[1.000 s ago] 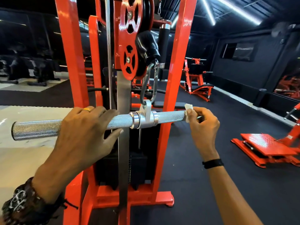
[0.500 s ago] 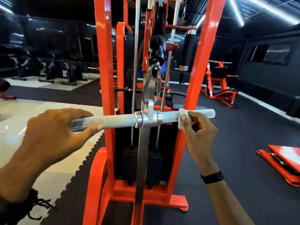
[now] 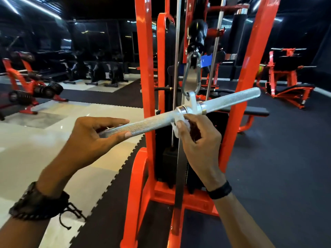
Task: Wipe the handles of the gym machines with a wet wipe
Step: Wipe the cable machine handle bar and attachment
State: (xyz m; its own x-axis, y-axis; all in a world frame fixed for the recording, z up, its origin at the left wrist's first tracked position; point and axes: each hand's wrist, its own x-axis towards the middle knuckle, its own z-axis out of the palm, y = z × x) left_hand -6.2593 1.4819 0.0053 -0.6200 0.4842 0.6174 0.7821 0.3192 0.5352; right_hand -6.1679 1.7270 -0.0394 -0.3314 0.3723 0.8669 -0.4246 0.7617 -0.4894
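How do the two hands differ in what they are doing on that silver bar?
The left hand holds the near end of the bar bare, thumb and fingers around it; the right hand pinches a white wipe against the bar beside the centre swivel. The left hand sits lower and nearer the camera; the right sits higher, by the middle. The left wrist wears a thick braided band, the right a slim black one. Both touch the same knurled bar.
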